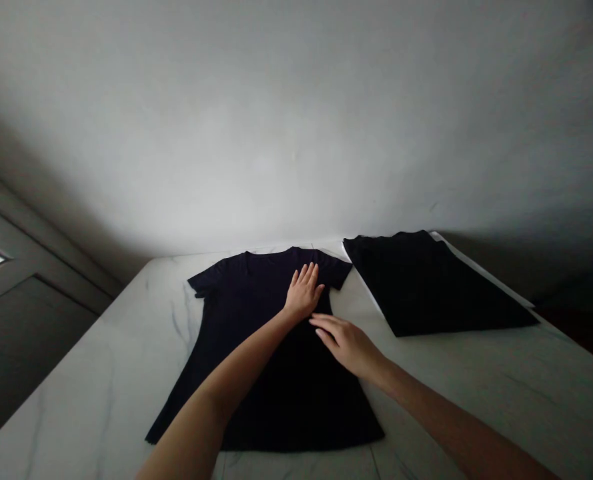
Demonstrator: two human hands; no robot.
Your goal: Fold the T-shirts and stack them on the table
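Observation:
A black short-sleeved T-shirt [271,360] lies spread out on the table, its neckline towards the wall and its hem towards me. My left hand [303,291] rests flat on the upper right part of the shirt, fingers stretched out and pointing to the wall. Just below it, my right hand [343,341] is over the shirt's right side, with its fingers extended and nothing visible in them. My left forearm crosses the shirt and hides part of its lower left.
The table [141,353] has a white marbled top. At its back right lies a flat black cloth [436,287] with white edges showing beneath it. A pale wall [296,120] rises behind the table, and a panelled door [31,333] stands at the left.

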